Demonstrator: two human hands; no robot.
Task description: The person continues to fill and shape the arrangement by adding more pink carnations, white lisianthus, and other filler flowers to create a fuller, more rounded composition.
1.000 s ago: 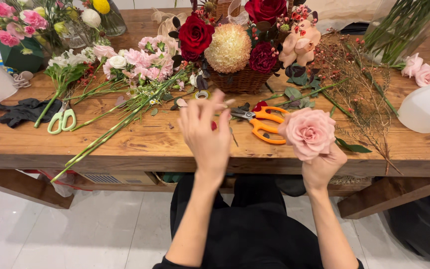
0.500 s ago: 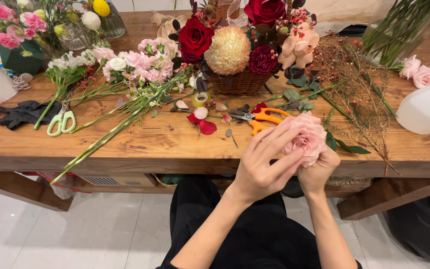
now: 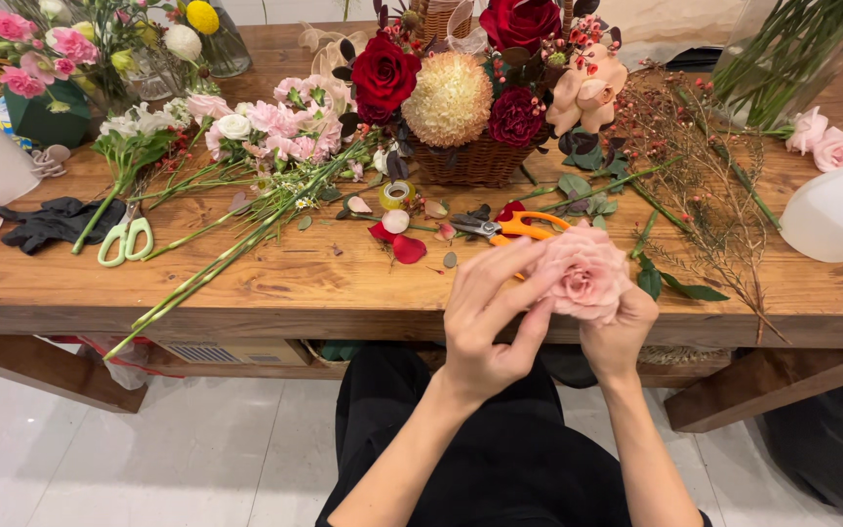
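— Pink rose (image 3: 589, 273), pale and fully open: the right hand (image 3: 619, 337) is cupping it from below, fingers closed around its base, holding the bloom up just over the near edge of the wooden worktop (image 3: 275, 278).

— And the left hand (image 3: 488, 322)?

— It is reaching across, fingertips (image 3: 531, 268) pinching at the outer petals on the bloom's left side. Both hands are hovering in front of the worktop rather than resting on it.

— What is lying around them?

— Orange-handled scissors (image 3: 514, 227) are lying just behind the rose, loose red petals (image 3: 397, 239) near them. Further back a wicker basket (image 3: 470, 161) is holding red and cream blooms. Long green stems (image 3: 236, 249) are stretching left, with green-handled scissors (image 3: 127, 237) and a dark glove (image 3: 51, 220) beyond. A white jug (image 3: 841, 210) is standing at the right edge.

— What could go wrong?

— I would judge the petals to be the weak point: too firm a pinch could be bruising or tearing more than the outermost one, and a tight squeeze from below might be snapping the head off. Drifting backward, the fingers could also be brushing the scissor blades.
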